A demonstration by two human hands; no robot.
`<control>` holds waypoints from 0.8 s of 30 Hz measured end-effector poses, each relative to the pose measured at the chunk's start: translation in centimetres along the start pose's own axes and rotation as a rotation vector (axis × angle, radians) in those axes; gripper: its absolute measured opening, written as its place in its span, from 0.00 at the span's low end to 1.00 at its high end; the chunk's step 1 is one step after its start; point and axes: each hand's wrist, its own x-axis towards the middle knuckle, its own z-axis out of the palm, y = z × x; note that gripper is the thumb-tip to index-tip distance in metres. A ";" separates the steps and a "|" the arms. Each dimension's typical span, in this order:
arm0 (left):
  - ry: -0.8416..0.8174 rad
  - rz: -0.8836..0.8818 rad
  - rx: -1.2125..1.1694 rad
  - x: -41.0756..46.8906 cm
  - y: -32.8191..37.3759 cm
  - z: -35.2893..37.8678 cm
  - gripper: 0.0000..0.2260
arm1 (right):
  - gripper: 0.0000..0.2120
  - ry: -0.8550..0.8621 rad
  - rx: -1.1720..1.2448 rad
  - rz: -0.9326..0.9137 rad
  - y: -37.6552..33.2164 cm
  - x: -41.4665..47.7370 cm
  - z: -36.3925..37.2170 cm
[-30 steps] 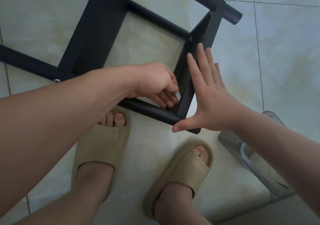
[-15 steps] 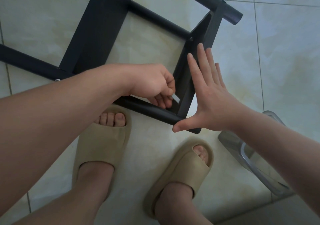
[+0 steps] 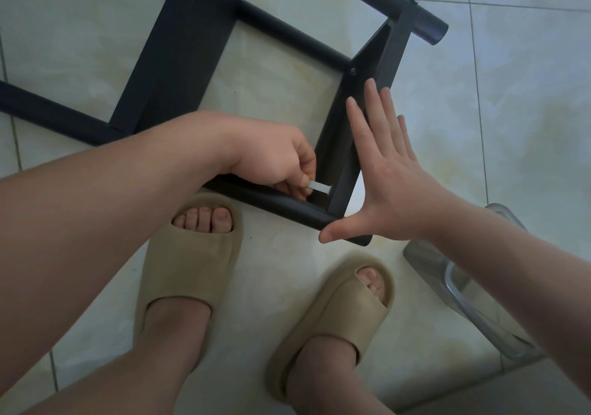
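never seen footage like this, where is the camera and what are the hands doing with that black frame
There is no machine here: a person works with bare hands, and the one camera sits on their head looking down, so both arms enter from below. On the tiled floor lies a black metal frame of tubes and flat bars. The left hand pinches a small white peg at the frame's inner corner; whether it is a screw or a plug is too small to tell. The right hand is open, fingers straight, flat against the outer side of the end bar, thumb by the tube end. Below are the person's feet in beige sandals. A clear plastic thing lies at the right, partly behind the arm.
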 end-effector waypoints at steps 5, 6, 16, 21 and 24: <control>-0.029 -0.011 0.189 -0.2 0.2 -0.3 0.10 | 0.74 0.001 -0.002 0.003 0.0 0.0 0.0; -0.039 -0.015 0.210 -0.2 0.3 -0.3 0.10 | 0.74 -0.001 -0.001 0.003 0.0 0.0 0.0; 0.073 0.129 0.140 -0.4 0.3 -1.0 0.06 | 0.74 0.008 -0.003 0.002 0.1 0.1 0.0; 0.232 0.146 0.148 0.2 0.7 -0.9 0.08 | 0.74 0.017 -0.012 -0.007 0.2 0.2 0.0; 0.289 0.132 -0.121 0.9 1.0 0.1 0.07 | 0.74 0.022 -0.014 -0.011 0.2 0.3 0.0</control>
